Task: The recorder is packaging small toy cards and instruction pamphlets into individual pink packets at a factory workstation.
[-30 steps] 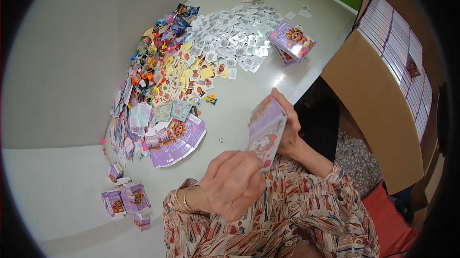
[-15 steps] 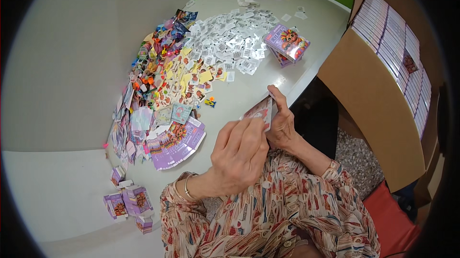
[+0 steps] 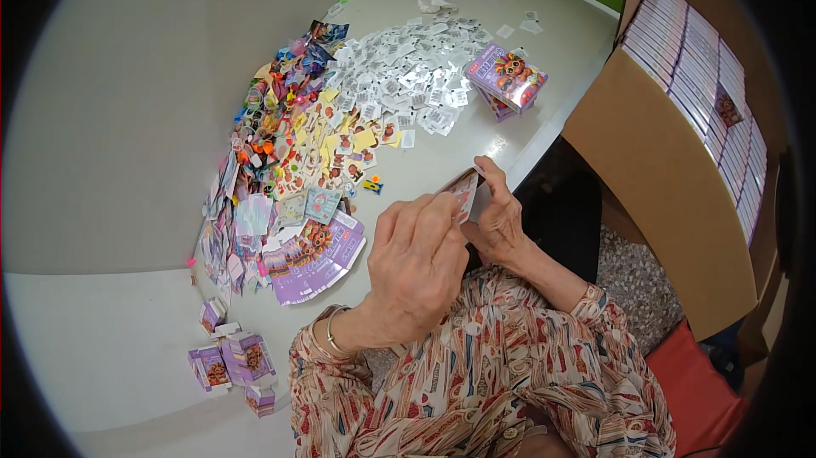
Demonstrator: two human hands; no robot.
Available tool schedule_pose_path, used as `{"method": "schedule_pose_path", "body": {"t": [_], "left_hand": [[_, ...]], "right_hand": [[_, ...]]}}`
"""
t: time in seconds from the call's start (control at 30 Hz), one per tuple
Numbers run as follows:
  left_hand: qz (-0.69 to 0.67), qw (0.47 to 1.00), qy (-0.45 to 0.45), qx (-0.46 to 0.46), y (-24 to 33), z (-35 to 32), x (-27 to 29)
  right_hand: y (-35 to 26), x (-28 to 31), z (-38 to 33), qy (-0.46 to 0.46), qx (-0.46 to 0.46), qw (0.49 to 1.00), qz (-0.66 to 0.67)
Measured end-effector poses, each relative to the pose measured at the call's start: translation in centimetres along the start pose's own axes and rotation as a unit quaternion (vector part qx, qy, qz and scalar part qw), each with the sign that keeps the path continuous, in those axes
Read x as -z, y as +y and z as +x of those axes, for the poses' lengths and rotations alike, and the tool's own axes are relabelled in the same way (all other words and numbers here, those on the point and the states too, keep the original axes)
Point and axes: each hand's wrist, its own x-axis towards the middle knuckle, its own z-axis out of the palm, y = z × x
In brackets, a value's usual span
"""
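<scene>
Raised above my lap, my right hand [image 3: 501, 218] grips a small thin box [image 3: 480, 201] with a pale side, tilted so that its opening faces my left hand. Between the fingers of my left hand [image 3: 416, 258] is a flat pink-and-white packet [image 3: 462, 194], which sits at the box's opening; how far inside it reaches I cannot tell. My left fingers hide much of both. Close by on the table lies a fan of flat purple cartons [image 3: 316, 269].
Small white printed slips [image 3: 399, 62] form a heap on the table [image 3: 450, 152], beside stickers [image 3: 327, 147] and colourful trinkets [image 3: 263, 122]. Two purple boxes [image 3: 508, 79] are stacked at its right. A cardboard carton [image 3: 671, 186] of packed boxes stands right; several small purple boxes [image 3: 246, 356] lie left.
My left hand has shifted a little to the left, and less of the pink-and-white packet shows at the box's opening. My right hand has barely moved.
</scene>
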Motion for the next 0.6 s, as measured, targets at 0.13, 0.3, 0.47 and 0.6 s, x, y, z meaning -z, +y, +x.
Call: {"method": "schedule_pose_path", "body": {"t": [0.13,0.3,0.47,0.6], "left_hand": [[-0.015,0.999,-0.032,0.031,-0.7,0.5,0.8],[0.008,0.999,-0.045,0.003,-0.1,1.2,0.8],[0.013,0.998,-0.065,-0.006,0.0,1.6,1.3],[0.03,0.999,-0.031,-0.027,1.1,1.7,2.2]], "right_hand": [[0.2,0.4,0.1,-0.007,-0.017,1.0,-0.012],[0.0,0.3,0.2,0.003,-0.005,1.0,-0.015],[0.3,0.2,0.0,0.011,-0.018,1.0,0.007],[0.4,0.6,0.9,0.057,0.026,0.998,0.005]]}}
